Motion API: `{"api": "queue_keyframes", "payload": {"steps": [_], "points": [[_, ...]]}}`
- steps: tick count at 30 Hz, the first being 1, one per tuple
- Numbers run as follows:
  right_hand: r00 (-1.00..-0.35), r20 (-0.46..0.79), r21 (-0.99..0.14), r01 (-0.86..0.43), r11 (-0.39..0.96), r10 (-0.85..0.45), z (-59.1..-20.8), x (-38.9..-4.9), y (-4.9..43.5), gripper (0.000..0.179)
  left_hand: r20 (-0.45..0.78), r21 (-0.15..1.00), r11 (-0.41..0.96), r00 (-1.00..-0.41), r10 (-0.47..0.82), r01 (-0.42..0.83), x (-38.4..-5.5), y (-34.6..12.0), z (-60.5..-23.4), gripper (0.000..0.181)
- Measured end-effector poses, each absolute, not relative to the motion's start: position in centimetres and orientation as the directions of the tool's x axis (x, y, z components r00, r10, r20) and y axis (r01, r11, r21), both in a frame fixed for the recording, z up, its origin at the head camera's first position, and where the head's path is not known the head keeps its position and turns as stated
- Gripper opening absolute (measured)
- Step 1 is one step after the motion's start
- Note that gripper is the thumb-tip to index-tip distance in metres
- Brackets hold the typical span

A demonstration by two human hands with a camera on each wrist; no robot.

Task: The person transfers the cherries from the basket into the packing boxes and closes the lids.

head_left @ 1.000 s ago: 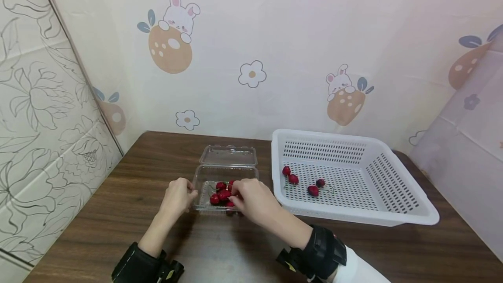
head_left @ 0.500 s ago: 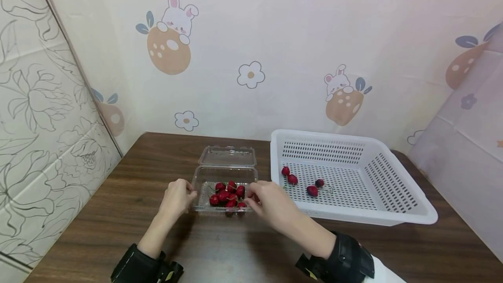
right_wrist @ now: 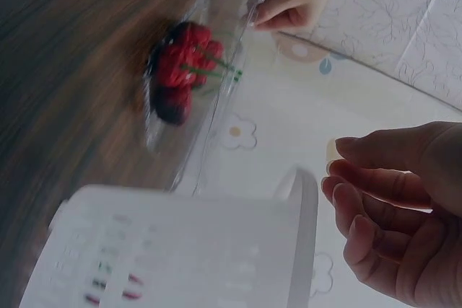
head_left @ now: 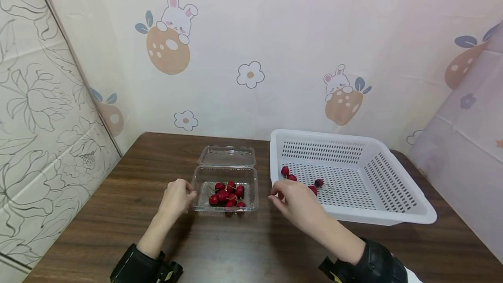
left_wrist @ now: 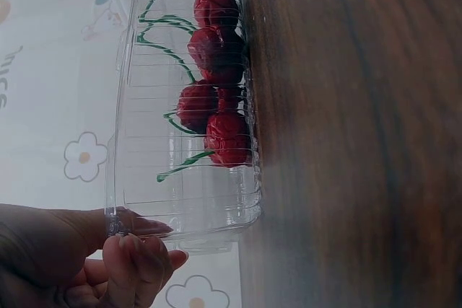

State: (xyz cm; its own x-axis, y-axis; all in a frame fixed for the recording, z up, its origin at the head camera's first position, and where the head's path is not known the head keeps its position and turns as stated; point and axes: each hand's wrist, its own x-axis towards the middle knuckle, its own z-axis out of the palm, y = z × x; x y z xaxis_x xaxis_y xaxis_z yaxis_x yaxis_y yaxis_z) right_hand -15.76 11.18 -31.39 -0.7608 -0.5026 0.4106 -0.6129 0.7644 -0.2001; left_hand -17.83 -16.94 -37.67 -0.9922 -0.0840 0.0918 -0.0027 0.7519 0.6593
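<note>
Since the frame half a second earlier, the right hand [head_left: 300, 204] had moved from just beside the clear container [head_left: 224, 173] to the near left corner of the white basket [head_left: 377, 216], while the left hand [head_left: 175, 195] had kept its place. The right hand's fingers were loosely bent, thumb and index tips close together, with nothing visible between them; in the right wrist view they lay near the basket rim, apparently apart from it. The left hand pinched the container's left edge, digits on both sides of the plastic, presumably because so light a box would slide if left unsteadied, and a side grip kept the opening free. The container's lid [head_left: 227, 156] lay folded back on the far side, which likewise left the top accessible. Inside, a cluster of red cherries [head_left: 222, 195] rested on the container floor, nearer the front wall, with several green stems reaching up the side. Four loose cherries [head_left: 284, 170] lay in the basket toward its left, two of them partly hidden by the right hand. Container and basket stood side by side on the dark wooden table [head_left: 228, 248], probably so arranged that the right hand could cross between them easily
</note>
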Motion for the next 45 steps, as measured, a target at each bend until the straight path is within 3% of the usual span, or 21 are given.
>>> {"api": "queue_keyframes", "payload": {"steps": [6,17,45], "points": [[-0.796,0.401,-0.214,-0.562,0.799,-0.453,-31.0,-15.8,12.9,0.01,0.089,0.658,0.753,-0.992,-0.089,-0.008,-17.8,-17.0,-37.7,0.01],[-0.806,0.411,-0.195,-0.535,0.822,-0.427,-30.9,-16.6,16.5,0.012,0.09,0.663,0.748,-0.992,-0.085,-0.004,-17.8,-17.0,-37.7,0.012],[-0.93,0.142,-0.15,-0.358,0.922,-0.338,-32.2,-20.4,22.4,0.014,0.096,0.664,0.748,-0.991,-0.092,-0.005,-17.8,-16.9,-37.7,0.012]]}}
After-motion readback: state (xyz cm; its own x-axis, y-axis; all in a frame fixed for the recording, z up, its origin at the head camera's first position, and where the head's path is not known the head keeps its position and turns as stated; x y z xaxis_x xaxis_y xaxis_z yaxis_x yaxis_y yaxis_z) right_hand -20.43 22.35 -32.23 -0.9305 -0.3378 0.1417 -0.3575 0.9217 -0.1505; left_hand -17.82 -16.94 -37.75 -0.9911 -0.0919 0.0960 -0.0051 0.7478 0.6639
